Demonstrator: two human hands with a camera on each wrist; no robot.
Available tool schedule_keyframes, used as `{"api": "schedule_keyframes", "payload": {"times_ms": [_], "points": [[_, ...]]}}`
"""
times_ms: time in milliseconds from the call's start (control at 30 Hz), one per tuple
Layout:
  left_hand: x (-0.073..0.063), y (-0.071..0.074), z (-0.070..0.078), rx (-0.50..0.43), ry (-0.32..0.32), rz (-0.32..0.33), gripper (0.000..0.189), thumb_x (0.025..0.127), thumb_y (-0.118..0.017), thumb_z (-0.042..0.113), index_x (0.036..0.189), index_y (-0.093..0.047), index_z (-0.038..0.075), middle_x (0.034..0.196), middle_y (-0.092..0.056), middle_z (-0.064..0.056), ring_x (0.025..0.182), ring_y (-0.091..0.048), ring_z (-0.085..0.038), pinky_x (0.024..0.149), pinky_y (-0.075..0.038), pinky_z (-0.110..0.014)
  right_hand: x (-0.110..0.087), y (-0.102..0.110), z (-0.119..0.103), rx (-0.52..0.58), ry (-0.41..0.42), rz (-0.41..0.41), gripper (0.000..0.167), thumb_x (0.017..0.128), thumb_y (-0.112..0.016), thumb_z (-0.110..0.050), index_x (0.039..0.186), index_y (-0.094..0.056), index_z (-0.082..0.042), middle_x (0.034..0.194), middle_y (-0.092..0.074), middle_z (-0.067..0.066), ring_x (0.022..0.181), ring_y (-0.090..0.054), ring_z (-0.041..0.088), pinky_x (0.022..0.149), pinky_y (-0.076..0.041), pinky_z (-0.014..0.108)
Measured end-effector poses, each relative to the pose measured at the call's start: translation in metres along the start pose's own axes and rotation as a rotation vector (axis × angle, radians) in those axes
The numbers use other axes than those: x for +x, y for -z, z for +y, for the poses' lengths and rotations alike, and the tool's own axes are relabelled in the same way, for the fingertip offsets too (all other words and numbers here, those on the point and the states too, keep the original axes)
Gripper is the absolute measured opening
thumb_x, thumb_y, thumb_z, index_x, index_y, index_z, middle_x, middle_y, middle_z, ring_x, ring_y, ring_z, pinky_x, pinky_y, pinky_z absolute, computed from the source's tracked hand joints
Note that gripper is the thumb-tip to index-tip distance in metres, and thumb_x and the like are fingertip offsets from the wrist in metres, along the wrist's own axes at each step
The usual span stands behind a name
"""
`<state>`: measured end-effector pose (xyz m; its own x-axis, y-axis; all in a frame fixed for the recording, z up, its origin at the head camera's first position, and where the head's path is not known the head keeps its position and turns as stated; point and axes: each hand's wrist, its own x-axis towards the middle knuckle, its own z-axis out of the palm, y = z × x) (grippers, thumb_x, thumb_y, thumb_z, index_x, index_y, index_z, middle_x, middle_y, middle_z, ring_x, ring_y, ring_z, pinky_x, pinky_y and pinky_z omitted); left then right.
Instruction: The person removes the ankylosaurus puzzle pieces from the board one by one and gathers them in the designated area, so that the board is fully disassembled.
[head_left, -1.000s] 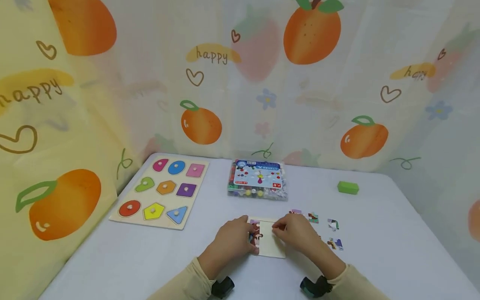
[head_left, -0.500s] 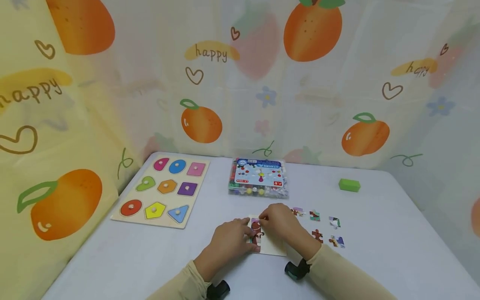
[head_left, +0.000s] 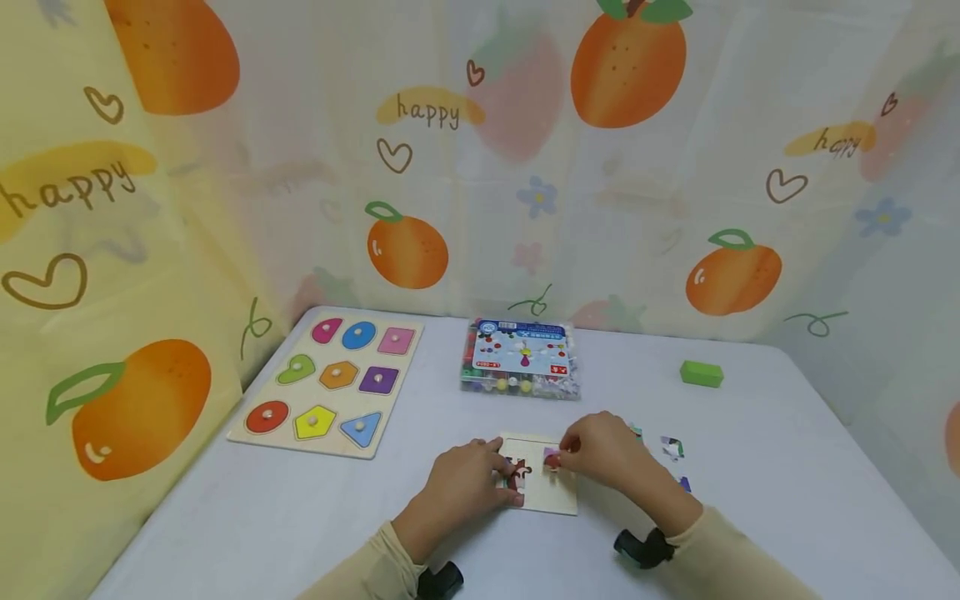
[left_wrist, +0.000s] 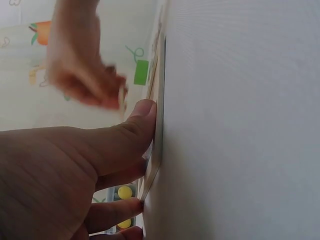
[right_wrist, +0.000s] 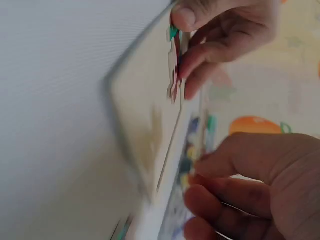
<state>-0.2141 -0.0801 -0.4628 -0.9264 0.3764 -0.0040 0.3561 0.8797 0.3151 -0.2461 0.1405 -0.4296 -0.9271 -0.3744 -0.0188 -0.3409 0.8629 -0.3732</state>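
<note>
A small cream puzzle board (head_left: 551, 498) lies on the white table, with brown jigsaw pieces (head_left: 519, 477) fitted along its left part. My left hand (head_left: 467, 477) grips the board's left side. In the left wrist view its thumb (left_wrist: 145, 109) presses the board's edge. Above the board's right part, my right hand (head_left: 609, 450) pinches a purple and reddish-brown puzzle piece (head_left: 551, 457) between thumb and fingers. The right wrist view shows the bare board surface (right_wrist: 145, 110) and the left hand (right_wrist: 230, 35) at its far side; the right fingertips mostly hide the piece there.
Loose puzzle pieces (head_left: 672, 447) lie right of the board, partly behind the right hand and forearm. A wooden shape board (head_left: 311, 450) lies at the left, a clear case of beads (head_left: 520, 354) at the back, and a green block (head_left: 702, 373) at the back right.
The right hand went left to the board's top-left corner, then back right. The purple and brown piece that lay in that corner is now lifted in its fingers. The left hand stays put.
</note>
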Motion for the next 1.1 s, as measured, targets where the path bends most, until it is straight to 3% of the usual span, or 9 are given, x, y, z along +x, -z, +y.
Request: {"api": "schedule_keyframes", "payload": {"times_ms": [233, 467, 600, 800, 967, 1100], "points": [[-0.004, 0.004, -0.003, -0.009, -0.002, 0.009, 0.047, 0.074, -0.08, 0.053, 0.111, -0.077, 0.024, 0.136, -0.058, -0.004, 0.124, -0.054, -0.031, 0.085, -0.051, -0.048, -0.062, 0.005, 0.028, 0.048, 0.04, -0.074, 0.014, 0.077, -0.08, -0.018, 0.07, -0.071, -0.024, 0.062, -0.055, -0.018, 0.061, -0.048, 0.005, 0.054, -0.044, 0.024], [0.002, 0.002, -0.008, -0.013, -0.049, -0.007, 0.042, 0.079, -0.076, 0.053, 0.111, -0.077, 0.025, 0.136, -0.058, -0.001, 0.12, -0.058, -0.028, 0.089, -0.049, -0.042, -0.078, 0.003, 0.041, 0.056, 0.11, -0.087, 0.019, 0.077, -0.079, -0.014, 0.068, -0.069, -0.027, 0.061, -0.053, -0.021, 0.06, -0.048, 0.001, 0.054, -0.043, 0.024], [0.002, 0.0, -0.01, -0.044, -0.059, -0.011, 0.033, 0.079, -0.077, 0.05, 0.102, -0.079, 0.026, 0.136, -0.058, 0.0, 0.116, -0.06, -0.026, 0.085, -0.049, -0.038, -0.072, 0.007, 0.039, 0.063, 0.092, -0.117, 0.017, 0.077, -0.081, -0.018, 0.069, -0.069, -0.027, 0.062, -0.054, -0.019, 0.06, -0.048, 0.004, 0.052, -0.043, 0.024], [0.004, 0.0, -0.013, -0.068, -0.101, 0.038, 0.017, 0.078, -0.08, 0.047, 0.073, -0.076, 0.031, 0.131, -0.062, -0.002, 0.103, -0.065, -0.027, 0.074, -0.049, -0.032, -0.035, 0.002, 0.008, 0.036, 0.09, -0.011, 0.004, 0.084, -0.077, -0.02, 0.081, -0.076, -0.019, 0.07, -0.06, -0.017, 0.063, -0.049, 0.005, 0.057, -0.045, 0.025], [0.006, 0.001, -0.014, -0.055, -0.107, 0.033, 0.019, 0.079, -0.079, 0.049, 0.073, -0.076, 0.031, 0.131, -0.062, -0.003, 0.106, -0.065, -0.026, 0.079, -0.05, -0.035, -0.006, -0.018, -0.01, 0.014, 0.084, -0.031, 0.006, 0.085, -0.076, -0.023, 0.086, -0.079, -0.017, 0.075, -0.065, -0.013, 0.071, -0.055, 0.008, 0.066, -0.047, 0.031], [0.006, 0.0, -0.014, -0.056, -0.106, 0.014, 0.018, 0.079, -0.078, 0.049, 0.074, -0.077, 0.032, 0.132, -0.061, -0.003, 0.11, -0.064, -0.027, 0.083, -0.05, -0.037, 0.005, -0.026, -0.018, -0.023, 0.08, -0.054, 0.006, 0.084, -0.078, -0.026, 0.082, -0.079, -0.02, 0.075, -0.067, -0.015, 0.079, -0.061, 0.01, 0.074, -0.05, 0.035]]}}
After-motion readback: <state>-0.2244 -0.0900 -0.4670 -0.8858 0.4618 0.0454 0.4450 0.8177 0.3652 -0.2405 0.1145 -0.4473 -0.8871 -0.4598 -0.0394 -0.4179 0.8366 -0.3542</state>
